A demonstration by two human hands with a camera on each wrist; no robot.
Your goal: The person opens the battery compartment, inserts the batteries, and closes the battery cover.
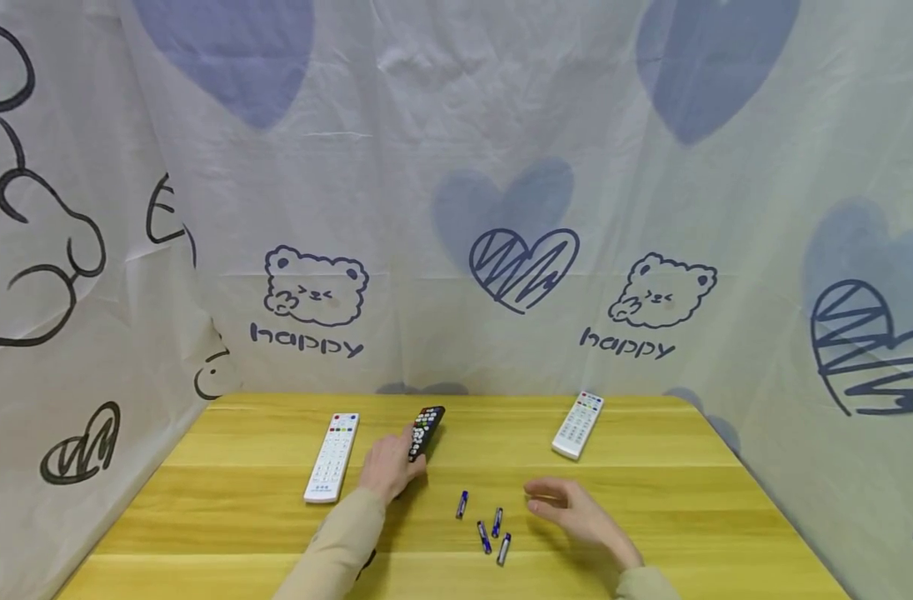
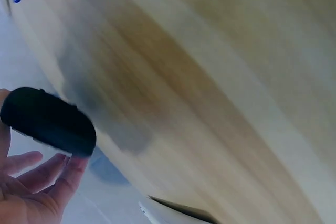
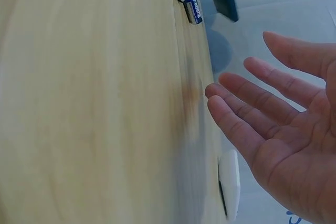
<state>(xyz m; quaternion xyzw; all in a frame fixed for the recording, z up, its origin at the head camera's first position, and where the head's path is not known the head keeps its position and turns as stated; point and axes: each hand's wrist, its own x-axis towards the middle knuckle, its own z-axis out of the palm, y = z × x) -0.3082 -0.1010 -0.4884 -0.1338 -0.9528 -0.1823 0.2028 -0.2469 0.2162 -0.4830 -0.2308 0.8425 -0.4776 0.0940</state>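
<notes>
My left hand (image 1: 387, 468) grips a black remote control (image 1: 427, 429) by its sides, its buttons facing up in the head view. In the left wrist view the remote's dark end (image 2: 50, 121) is held above the wooden table, thumb on one side and fingers on the other. The right hand (image 1: 580, 512) hovers over the table to the right of several blue-and-silver batteries (image 1: 497, 522). Its fingers are spread and relaxed with nothing in them, as the right wrist view shows the bare palm (image 3: 294, 150).
A white remote (image 1: 331, 458) lies left of the left hand. Another white remote (image 1: 578, 425) lies at the back right, beyond the right hand. The yellow wooden table (image 1: 674, 500) ends at a printed white cloth (image 1: 419, 333) hanging behind and at both sides.
</notes>
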